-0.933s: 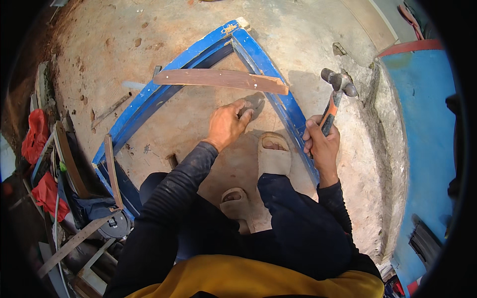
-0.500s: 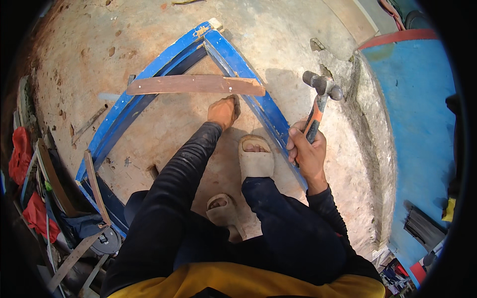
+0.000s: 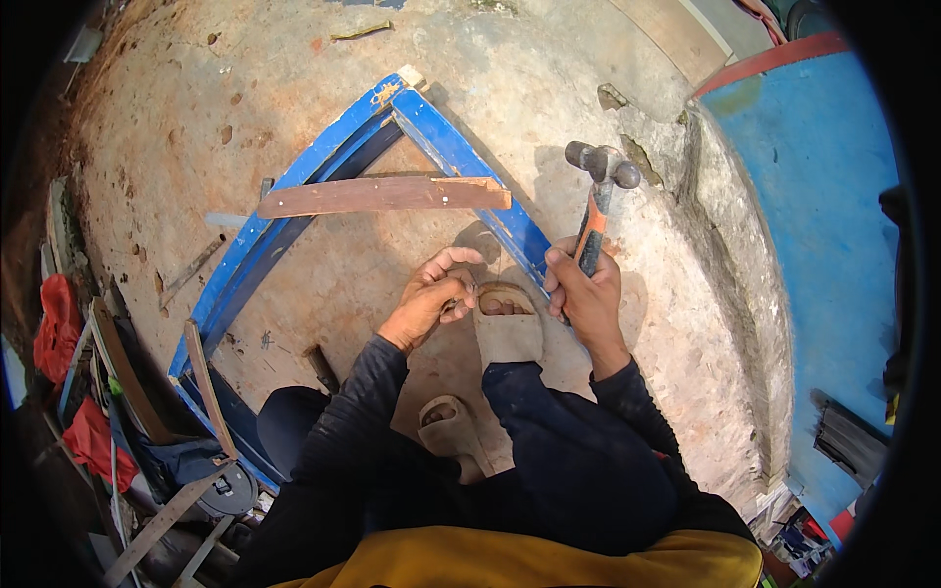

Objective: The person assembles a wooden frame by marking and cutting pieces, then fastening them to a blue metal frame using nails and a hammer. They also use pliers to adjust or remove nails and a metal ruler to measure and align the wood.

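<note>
My right hand (image 3: 586, 294) is wrapped round the handle of a ball-peen hammer (image 3: 595, 220), whose dark metal head points up and away from me. My left hand (image 3: 434, 297) hovers over the floor in front of my sandal, fingers curled and thumb drawn in; whatever they pinch is too small to make out. A blue wooden frame (image 3: 235, 263) lies on the floor, its two long sides meeting in a far corner. Across both sides lies a brown wooden strip (image 3: 377, 196) with small pale nail heads. A second thin strip (image 3: 208, 387) spans the near left corner.
A sandal (image 3: 510, 338) on my foot stands inside the frame. Scrap wood, red cloth (image 3: 91, 441) and a dark round reel (image 3: 230, 490) are heaped at the left. At the right stands a large blue panel (image 3: 809, 225) beside a broken concrete edge (image 3: 730, 245).
My left hand has drawn back toward me from just below the brown strip and turned, its fingers curling. The hammer in my right hand has shifted slightly left; the whole view has tilted a little.
</note>
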A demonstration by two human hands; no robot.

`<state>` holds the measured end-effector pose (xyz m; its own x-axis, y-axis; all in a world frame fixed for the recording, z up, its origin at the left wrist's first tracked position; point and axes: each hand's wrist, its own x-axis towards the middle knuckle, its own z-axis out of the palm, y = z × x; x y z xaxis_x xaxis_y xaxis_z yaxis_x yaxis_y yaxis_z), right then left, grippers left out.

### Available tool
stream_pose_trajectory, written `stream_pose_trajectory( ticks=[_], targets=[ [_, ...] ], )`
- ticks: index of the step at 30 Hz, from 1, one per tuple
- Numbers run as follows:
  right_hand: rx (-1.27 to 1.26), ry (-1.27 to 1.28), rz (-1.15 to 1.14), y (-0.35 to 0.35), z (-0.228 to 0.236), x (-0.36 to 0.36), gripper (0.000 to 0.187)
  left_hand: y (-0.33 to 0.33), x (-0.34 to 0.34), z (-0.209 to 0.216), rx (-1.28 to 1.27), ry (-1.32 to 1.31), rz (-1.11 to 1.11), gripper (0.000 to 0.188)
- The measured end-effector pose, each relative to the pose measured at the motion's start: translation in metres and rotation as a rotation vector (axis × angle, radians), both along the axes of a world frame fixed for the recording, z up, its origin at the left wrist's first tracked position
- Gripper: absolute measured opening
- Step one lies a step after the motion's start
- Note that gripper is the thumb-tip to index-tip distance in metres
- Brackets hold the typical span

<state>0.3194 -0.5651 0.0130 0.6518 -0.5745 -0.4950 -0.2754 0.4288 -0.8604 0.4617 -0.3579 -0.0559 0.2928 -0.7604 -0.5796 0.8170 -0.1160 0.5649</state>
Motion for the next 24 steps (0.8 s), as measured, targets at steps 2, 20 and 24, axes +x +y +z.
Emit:
stream_pose_trajectory(
  ticks=[2, 20, 24],
  targets=[
    [-0.043, 0.097, -0.009, 0.002, -0.002, 0.004, 0.016, -0.006, 0.002, 0.007, 0.012, -0.065, -0.028, 0.022],
    [-0.153, 0.091, 0.188, 0.018, -0.005, 0.007, 0.021, -0.041, 0.013, 0.046, 0.099, -1.230, -0.301, 0.023],
    [-0.122, 0.053, 0.070, 0.008, 0.002, 0.002, 0.027, -0.059, 0.053, 0.039, 0.233, -1.059, -0.125, 0.027]
  ],
)
